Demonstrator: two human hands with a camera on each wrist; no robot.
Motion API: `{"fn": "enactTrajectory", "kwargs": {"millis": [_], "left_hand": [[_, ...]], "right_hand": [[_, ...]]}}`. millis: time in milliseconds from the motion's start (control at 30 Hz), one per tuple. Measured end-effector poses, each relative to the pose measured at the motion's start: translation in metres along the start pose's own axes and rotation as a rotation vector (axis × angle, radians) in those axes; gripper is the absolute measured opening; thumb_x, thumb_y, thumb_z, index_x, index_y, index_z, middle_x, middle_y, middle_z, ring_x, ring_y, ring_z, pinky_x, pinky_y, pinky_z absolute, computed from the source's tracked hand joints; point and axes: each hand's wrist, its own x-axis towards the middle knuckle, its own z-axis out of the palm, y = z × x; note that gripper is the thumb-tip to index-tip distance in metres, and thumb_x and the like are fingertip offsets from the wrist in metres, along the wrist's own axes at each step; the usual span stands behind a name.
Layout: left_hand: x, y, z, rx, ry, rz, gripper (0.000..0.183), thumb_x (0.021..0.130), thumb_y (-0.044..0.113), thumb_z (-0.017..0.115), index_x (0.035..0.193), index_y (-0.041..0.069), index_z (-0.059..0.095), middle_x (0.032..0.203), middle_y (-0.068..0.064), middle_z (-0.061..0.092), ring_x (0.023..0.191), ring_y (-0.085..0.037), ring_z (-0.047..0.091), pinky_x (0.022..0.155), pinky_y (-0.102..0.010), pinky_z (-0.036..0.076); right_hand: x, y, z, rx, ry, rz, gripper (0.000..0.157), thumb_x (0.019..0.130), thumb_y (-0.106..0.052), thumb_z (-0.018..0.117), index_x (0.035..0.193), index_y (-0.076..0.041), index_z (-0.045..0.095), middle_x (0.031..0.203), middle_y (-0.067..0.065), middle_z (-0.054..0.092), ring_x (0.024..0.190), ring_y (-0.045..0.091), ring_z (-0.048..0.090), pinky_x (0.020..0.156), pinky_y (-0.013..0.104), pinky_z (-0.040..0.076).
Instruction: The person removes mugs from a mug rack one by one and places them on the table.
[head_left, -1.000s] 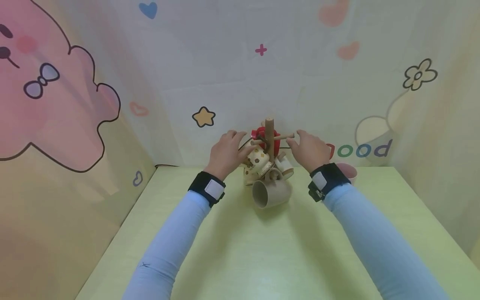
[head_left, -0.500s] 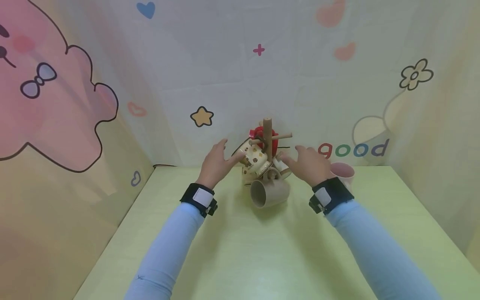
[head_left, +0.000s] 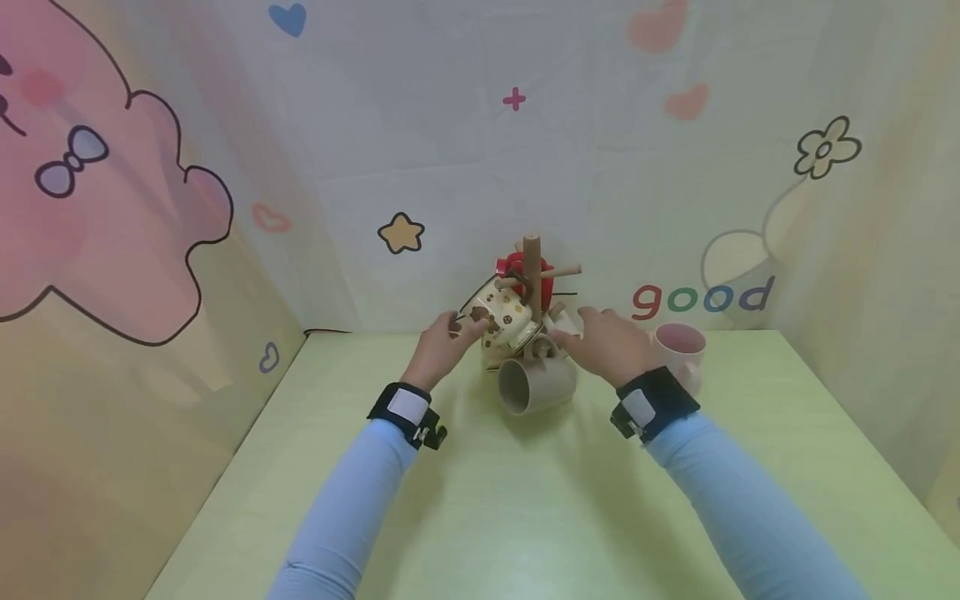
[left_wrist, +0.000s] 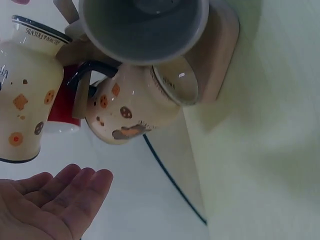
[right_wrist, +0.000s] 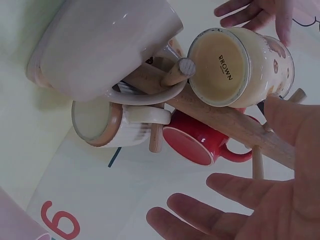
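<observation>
A wooden mug tree (head_left: 532, 275) stands at the back of the table with several mugs on its pegs. My left hand (head_left: 446, 346), fingers loosely extended, is beside a cream mug with cookie prints (head_left: 504, 312); whether the thumb touches it I cannot tell. My right hand (head_left: 603, 342) hovers right of the tree, fingers spread and holding nothing in the right wrist view. A plain pale mug (head_left: 540, 383) hangs low in front. Behind hang a red mug (right_wrist: 192, 137), a white mug with a brown band (right_wrist: 125, 120) and a second printed mug (left_wrist: 130, 102).
A pink mug (head_left: 681, 350) stands upright on the table behind my right wrist. The pale green table (head_left: 487, 508) stretches toward me. A printed curtain (head_left: 450, 108) closes off the back, close behind the tree.
Both hands have come down from the tree's upper pegs to mug height. The left hand first drew away leftward, then came back near the printed mug. The mugs look unmoved.
</observation>
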Motion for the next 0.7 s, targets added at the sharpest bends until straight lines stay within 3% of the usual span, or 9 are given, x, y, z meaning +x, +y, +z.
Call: {"fn": "enactTrajectory", "kwargs": {"millis": [300, 500, 700], "left_hand": [[0.005, 0.001, 0.013, -0.193, -0.048, -0.075, 0.101, 0.085, 0.076, 0.054, 0.153, 0.004, 0.032, 0.141, -0.018, 0.050, 0.118, -0.035, 0.058, 0.098, -0.048, 0.048], [0.008, 0.008, 0.018, -0.353, -0.072, -0.076, 0.085, 0.092, 0.065, 0.055, 0.146, 0.000, 0.040, 0.139, -0.019, 0.051, 0.126, -0.033, 0.053, 0.098, -0.042, 0.050], [0.011, 0.015, 0.022, -0.481, -0.068, -0.103, 0.069, 0.096, 0.056, 0.055, 0.133, -0.002, 0.049, 0.127, -0.018, 0.053, 0.118, -0.032, 0.057, 0.100, -0.042, 0.048]], "right_hand": [[0.000, -0.007, 0.003, -0.011, 0.014, 0.004, 0.080, 0.096, -0.059, 0.051, 0.146, 0.003, 0.042, 0.134, 0.032, 0.052, 0.115, 0.047, 0.056, 0.086, 0.058, 0.052], [0.000, -0.010, 0.004, -0.011, 0.018, 0.004, 0.079, 0.096, -0.059, 0.050, 0.146, 0.002, 0.043, 0.132, 0.030, 0.054, 0.112, 0.044, 0.057, 0.081, 0.055, 0.054], [0.000, -0.010, 0.004, -0.011, 0.016, 0.010, 0.080, 0.096, -0.059, 0.050, 0.146, 0.002, 0.042, 0.133, 0.030, 0.054, 0.112, 0.044, 0.057, 0.080, 0.054, 0.054]]}}
